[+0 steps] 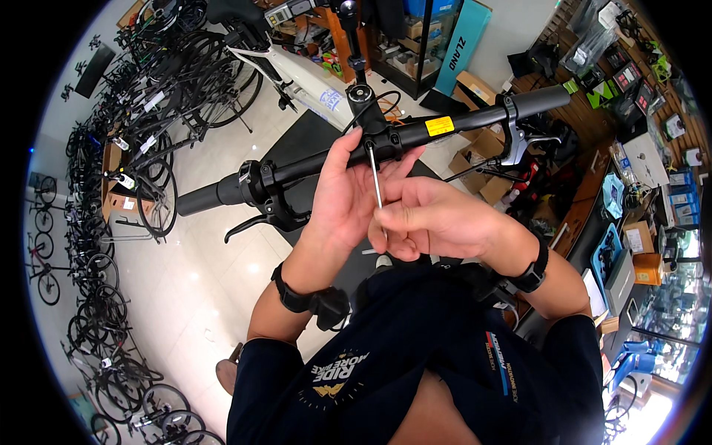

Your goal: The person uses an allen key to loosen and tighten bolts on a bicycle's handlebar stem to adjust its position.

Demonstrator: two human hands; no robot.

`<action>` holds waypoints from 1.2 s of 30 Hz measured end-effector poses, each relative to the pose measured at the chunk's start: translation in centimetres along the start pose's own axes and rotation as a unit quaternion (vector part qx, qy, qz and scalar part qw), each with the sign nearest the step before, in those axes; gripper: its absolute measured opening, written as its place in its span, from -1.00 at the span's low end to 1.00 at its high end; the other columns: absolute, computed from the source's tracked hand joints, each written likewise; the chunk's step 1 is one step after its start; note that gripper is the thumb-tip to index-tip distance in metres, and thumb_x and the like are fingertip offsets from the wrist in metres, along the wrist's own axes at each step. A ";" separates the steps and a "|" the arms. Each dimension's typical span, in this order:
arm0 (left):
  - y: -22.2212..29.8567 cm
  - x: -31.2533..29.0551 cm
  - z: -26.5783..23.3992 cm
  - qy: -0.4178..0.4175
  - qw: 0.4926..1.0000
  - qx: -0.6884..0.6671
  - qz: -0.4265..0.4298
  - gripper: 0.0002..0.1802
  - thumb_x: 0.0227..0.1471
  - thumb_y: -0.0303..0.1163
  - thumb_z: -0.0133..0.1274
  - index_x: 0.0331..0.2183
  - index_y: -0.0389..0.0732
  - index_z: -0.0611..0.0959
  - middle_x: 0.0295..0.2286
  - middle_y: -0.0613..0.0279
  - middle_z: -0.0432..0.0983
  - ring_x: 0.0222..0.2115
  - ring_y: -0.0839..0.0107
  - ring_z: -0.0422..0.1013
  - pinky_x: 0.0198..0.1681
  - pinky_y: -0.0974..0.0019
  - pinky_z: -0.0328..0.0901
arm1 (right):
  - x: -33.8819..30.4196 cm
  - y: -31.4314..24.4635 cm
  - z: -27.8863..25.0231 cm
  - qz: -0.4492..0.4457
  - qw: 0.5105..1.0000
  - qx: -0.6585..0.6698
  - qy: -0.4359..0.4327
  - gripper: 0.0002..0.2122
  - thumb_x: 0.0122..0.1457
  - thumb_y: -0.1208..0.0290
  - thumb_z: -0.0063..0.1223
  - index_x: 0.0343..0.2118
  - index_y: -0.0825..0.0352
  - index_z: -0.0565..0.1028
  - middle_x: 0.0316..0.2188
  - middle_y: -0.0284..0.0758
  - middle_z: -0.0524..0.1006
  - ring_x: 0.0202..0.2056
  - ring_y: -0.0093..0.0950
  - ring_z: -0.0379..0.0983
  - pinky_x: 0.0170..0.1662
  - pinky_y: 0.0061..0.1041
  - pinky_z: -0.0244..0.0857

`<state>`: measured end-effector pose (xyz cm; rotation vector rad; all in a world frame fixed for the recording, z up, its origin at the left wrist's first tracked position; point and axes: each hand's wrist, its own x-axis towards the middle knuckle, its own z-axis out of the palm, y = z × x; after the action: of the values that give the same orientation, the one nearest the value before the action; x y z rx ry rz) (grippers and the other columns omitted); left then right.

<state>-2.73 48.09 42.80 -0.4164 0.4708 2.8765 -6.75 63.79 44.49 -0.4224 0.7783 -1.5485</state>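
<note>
A black bicycle handlebar (445, 124) runs across the view, clamped in a black stem (380, 133), with a brake lever (256, 222) at the left and a silver brake lever (528, 141) at the right. My right hand (434, 219) grips a thin metal hex key (374, 178) whose tip sits at the stem's clamp bolts. My left hand (341, 196) lies open against the key and the stem, fingertips touching the clamp. Both wrists wear black straps.
A white bicycle frame (304, 78) carries the stem, standing over a dark floor mat (300, 137). Several parked bicycles (111, 222) line the left side. Cardboard boxes (478, 156) sit behind the bar, and shelves with goods and a counter (630, 185) fill the right.
</note>
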 end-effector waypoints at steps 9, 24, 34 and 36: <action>-0.3 -0.6 0.3 -0.011 1.000 -0.014 -0.008 -0.37 0.15 0.01 -0.05 -0.04 -0.40 0.47 -0.12 0.02 0.49 0.13 0.20 0.29 0.20 0.21 0.19 | -0.6 0.3 1.1 -0.059 0.998 0.006 -0.034 -0.65 0.30 0.41 0.00 0.07 0.35 0.21 -0.13 -0.15 0.52 -0.13 -0.30 0.54 -0.07 -0.45 0.44; -1.9 1.9 -0.8 -0.147 0.989 -0.018 0.027 -0.25 0.15 0.16 -0.09 -0.01 -0.41 0.39 0.04 -0.26 0.33 0.08 0.01 0.34 0.18 0.17 0.26 | -0.6 1.1 1.0 -0.055 0.987 -0.141 0.043 -0.68 0.23 0.30 0.12 -0.12 0.30 0.24 -0.61 -0.28 0.50 -0.64 -0.60 0.44 -0.63 -0.70 0.24; -1.1 1.5 0.3 -0.096 0.993 -0.053 0.035 -0.27 0.16 0.04 -0.05 0.05 -0.45 0.32 0.05 -0.26 0.33 0.11 0.03 0.31 0.19 0.21 0.29 | -0.8 0.0 2.0 0.052 0.994 -0.011 0.093 -0.83 0.29 0.32 0.00 -0.28 0.35 0.46 -0.71 -0.49 0.26 -0.72 -0.73 0.13 -0.65 -0.72 -0.06; -1.0 1.5 0.0 -0.094 0.994 -0.037 0.037 -0.26 0.16 0.05 -0.06 0.07 -0.45 0.31 0.06 -0.26 0.31 0.12 0.03 0.30 0.20 0.20 0.28 | -1.2 0.1 1.6 0.053 0.995 0.052 0.062 -0.76 0.30 0.28 -0.02 -0.21 0.41 0.46 -0.70 -0.46 0.29 -0.72 -0.70 0.14 -0.63 -0.72 -0.05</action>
<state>-3.94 49.20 42.05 -0.1388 0.3558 2.9737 -5.40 64.61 45.79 -0.2060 0.7982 -1.5185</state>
